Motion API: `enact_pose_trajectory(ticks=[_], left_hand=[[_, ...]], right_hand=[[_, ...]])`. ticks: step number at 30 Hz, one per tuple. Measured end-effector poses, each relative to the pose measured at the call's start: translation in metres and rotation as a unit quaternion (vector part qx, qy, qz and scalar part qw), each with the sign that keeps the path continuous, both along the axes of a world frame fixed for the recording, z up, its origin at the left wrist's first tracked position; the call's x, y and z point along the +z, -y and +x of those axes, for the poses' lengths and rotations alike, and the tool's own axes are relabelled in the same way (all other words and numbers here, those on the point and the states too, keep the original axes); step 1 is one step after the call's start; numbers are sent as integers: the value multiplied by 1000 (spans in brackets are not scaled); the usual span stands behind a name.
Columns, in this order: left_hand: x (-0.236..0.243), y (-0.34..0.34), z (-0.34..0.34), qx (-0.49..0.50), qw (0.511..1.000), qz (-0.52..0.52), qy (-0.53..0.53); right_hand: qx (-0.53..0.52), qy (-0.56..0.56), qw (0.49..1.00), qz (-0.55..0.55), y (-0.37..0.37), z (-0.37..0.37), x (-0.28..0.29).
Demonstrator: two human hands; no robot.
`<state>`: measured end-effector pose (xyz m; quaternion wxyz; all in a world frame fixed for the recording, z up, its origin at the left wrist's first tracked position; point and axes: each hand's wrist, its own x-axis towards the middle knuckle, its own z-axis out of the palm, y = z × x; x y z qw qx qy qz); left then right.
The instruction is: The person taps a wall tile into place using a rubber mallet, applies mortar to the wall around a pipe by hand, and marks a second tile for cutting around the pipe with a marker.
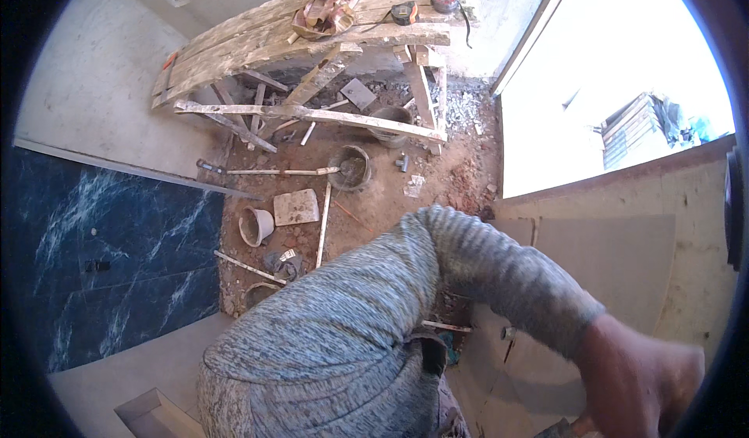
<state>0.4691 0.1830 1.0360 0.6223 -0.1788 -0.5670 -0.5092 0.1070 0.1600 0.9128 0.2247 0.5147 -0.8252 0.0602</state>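
Observation:
My left arm, in a grey knitted sleeve (pixel 499 262), bends across the view toward the lower right. At its end my left hand (pixel 640 372) is blurred, with its back toward me and its fingers turned down out of sight. Just below it, at the bottom edge, a small part of my right hand (pixel 582 424) shows beside a grey cuff. Whatever either hand touches is hidden. Nearest to both hands is a pale wall surface with large beige panels (pixel 605 262).
A rough plank scaffold (pixel 242 48) holds a crumpled bag (pixel 324 13) and two tape measures (pixel 404 13). On the dirt floor are a mortar bucket (pixel 351 169), a white bucket (pixel 256 226), a tile block (pixel 296 207) and a long-handled hammer (pixel 265 171). Dark blue marbled tiles (pixel 133 258) cover the left wall.

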Motion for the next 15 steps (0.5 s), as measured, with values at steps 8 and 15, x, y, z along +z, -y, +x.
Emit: enact_pose_trajectory(ticks=[8, 15], left_hand=[[-135, 77, -13, 352, 887, 219, 204], [-208, 167, -12, 527, 731, 200, 385]], right_hand=[[-1, 11, 999, 34, -6, 1, 10], [113, -76, 990, -49, 5, -17, -8]])
